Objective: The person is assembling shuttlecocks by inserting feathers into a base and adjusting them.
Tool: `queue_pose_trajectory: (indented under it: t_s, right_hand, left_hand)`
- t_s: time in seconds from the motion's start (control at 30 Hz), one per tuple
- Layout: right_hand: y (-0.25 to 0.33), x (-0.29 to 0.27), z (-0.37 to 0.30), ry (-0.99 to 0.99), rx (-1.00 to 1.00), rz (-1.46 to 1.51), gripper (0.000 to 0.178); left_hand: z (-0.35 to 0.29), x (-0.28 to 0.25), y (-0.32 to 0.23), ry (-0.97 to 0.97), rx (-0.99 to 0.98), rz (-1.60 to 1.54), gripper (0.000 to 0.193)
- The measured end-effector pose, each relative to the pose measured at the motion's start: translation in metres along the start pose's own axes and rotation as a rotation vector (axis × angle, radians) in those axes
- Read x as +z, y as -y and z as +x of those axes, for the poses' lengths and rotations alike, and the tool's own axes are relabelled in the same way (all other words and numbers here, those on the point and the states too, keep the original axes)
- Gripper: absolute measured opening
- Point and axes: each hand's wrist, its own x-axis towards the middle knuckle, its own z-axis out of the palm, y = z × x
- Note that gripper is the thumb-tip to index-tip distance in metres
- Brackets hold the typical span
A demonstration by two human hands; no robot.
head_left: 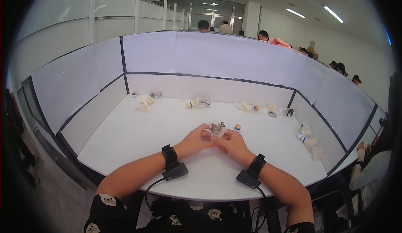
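Observation:
In front of my chest, above the white table [125, 149], both hands meet around the feather skirt of a shuttlecock [217, 127], whose feathers look white with grey-brown marks. My left hand [197, 139] has its fingers closed on the skirt's left side. From the other side my right hand [235, 144] pinches it low down, its thumb near my left fingertips. The feathers fan upward; the lower end is hidden by my fingers, so I cannot tell whether a cork is attached. Just beyond my right hand stands a small cork base [237, 127] with a blue band and orange top.
Along the back lie feather skirts [145, 102], shuttlecocks [194, 103] and loose cork bases [159, 95]. More shuttlecocks [309, 142] lie at the right edge. Low partition panels [201, 84] enclose the table. Black devices [175, 171] with cables are strapped to both wrists. Another person [377, 162] sits at right.

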Motion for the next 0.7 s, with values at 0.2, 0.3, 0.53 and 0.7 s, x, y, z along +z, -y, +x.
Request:
queue_pose_trajectory:
  t_s: [0.2, 0.3, 0.53, 0.7]
  right_hand:
    - [-0.006, -0.002, 0.003, -0.056, -0.023, 0.017, 0.043]
    - [-0.002, -0.002, 0.003, -0.062, -0.004, 0.023, 0.042]
    - [0.010, 0.000, -0.007, -0.053, 0.017, 0.082, 0.046]
    - [0.002, -0.003, -0.010, -0.050, 0.053, 0.095, 0.048]
  left_hand:
    - [-0.003, 0.003, -0.006, 0.001, -0.016, -0.099, 0.058]
    - [-0.001, 0.000, -0.002, 0.012, -0.049, -0.186, 0.054]
    - [-0.004, 0.001, -0.008, 0.030, -0.056, -0.227, 0.049]
    - [-0.004, 0.009, -0.002, -0.001, -0.001, -0.026, 0.046]
